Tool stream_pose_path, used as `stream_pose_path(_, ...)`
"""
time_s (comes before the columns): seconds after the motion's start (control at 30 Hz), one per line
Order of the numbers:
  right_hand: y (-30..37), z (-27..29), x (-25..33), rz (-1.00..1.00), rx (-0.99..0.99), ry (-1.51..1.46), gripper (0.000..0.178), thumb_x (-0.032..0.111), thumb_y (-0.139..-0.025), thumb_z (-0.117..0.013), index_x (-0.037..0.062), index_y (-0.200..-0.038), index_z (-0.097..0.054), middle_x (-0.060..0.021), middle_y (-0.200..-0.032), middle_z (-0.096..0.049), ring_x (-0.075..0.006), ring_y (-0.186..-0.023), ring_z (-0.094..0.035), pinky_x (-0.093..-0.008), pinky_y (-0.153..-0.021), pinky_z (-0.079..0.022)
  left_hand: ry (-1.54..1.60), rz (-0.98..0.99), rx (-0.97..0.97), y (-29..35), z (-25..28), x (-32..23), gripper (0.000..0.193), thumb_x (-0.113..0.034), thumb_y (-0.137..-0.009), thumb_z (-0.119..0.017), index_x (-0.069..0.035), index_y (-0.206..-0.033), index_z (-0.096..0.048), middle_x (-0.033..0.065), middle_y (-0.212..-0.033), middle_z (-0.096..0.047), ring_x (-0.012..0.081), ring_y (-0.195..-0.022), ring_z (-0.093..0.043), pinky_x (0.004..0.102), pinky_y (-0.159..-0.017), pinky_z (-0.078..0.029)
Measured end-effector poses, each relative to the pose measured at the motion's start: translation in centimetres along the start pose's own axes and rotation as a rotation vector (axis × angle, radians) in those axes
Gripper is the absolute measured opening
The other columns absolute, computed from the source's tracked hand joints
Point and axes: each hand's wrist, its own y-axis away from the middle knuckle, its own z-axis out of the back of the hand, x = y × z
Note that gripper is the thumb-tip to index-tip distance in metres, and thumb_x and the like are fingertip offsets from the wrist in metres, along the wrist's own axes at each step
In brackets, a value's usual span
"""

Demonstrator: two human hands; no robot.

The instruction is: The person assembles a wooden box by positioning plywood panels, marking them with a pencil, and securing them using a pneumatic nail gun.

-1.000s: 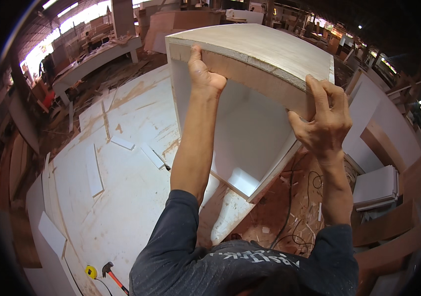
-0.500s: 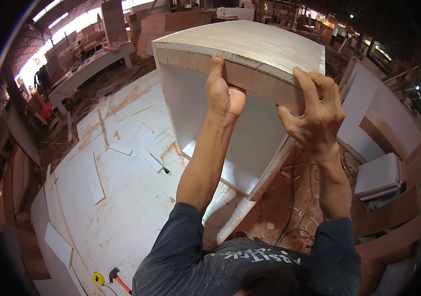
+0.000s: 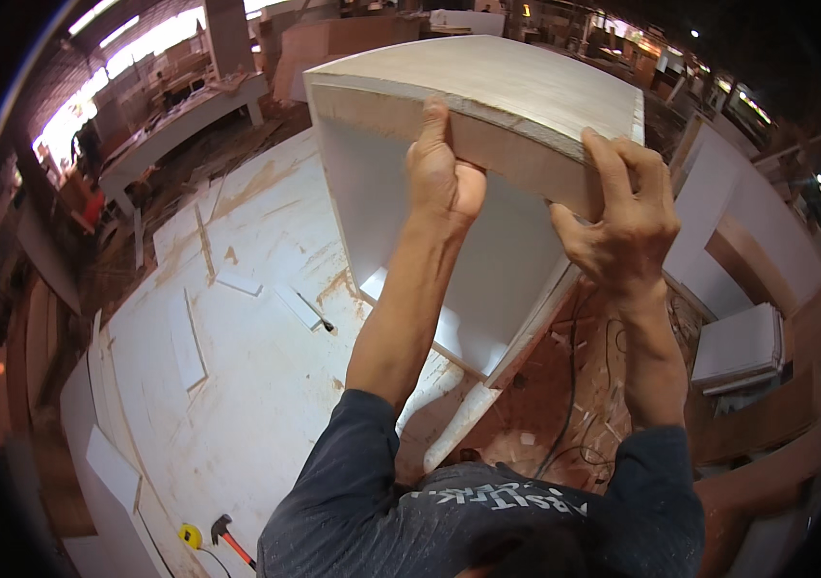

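The left grip (image 3: 444, 183) holds the wooden strip (image 3: 516, 154) along the upper front edge of the box (image 3: 497, 77), thumb upward; the right grip (image 3: 627, 226) pinches the strip's right end, fingers over the top. The box rests at the white desk's (image 3: 266, 395) edge. White boards (image 3: 298, 306) lie leftward; nearer the body, a hammer (image 3: 230, 541) beside a yellow tape measure (image 3: 190, 536).

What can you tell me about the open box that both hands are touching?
The box looks made of wooden board, with a pale top panel, light grey-white inner walls and a bare brown strip under the rough upper front edge. It seems to stand upright on the white worktop, near the worktop's right side, its opening toward the camera. The left hand grips the strip near its middle; the right hand holds its right end.
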Motion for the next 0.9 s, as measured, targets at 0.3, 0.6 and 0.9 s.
stream_pose_path(0.3,0.3,0.3,0.2,-0.003,0.030,-0.020,0.069,0.012,-0.058,-0.086,0.0104,-0.125,-0.071,-0.0095,-0.109,-0.063,-0.0252,-0.096,-0.067,-0.0372,-0.083,-0.059,-0.063,-0.086,0.027,-0.1,1.5,0.2,0.045,-0.027,-0.100,-0.068,-0.002,-0.134,-0.051,0.0081,-0.129,-0.061,0.0203,-0.121,-0.058,0.0400,-0.109,-0.045)
stream_pose_path(0.6,0.3,-0.3,-0.1,0.023,-0.015,-0.024,0.064,0.016,-0.058,-0.082,0.0116,-0.120,-0.071,-0.0081,-0.107,-0.061,-0.0273,-0.092,-0.065,-0.0377,-0.075,-0.059,-1.819,-1.342,0.705,1.1,1.8,-2.4,0.096,-0.042,-0.063,-0.092,-0.013,-0.144,-0.049,0.0084,-0.149,-0.050,0.0280,-0.141,-0.043,0.0529,-0.124,-0.015)
stream_pose_path(0.9,3.3,0.3,2.4,-0.066,-0.111,0.054,0.083,0.019,-0.066,-0.088,0.0082,-0.140,-0.054,-0.0187,-0.132,-0.046,-0.0335,-0.117,-0.054,-0.0492,-0.100,-0.048,-1.778,-1.391,0.904,-0.8,-0.8,-2.8,0.068,-0.020,-0.061,-0.090,-0.018,-0.125,-0.064,0.0020,-0.121,-0.070,0.0259,-0.113,-0.065,0.0472,-0.105,-0.049)
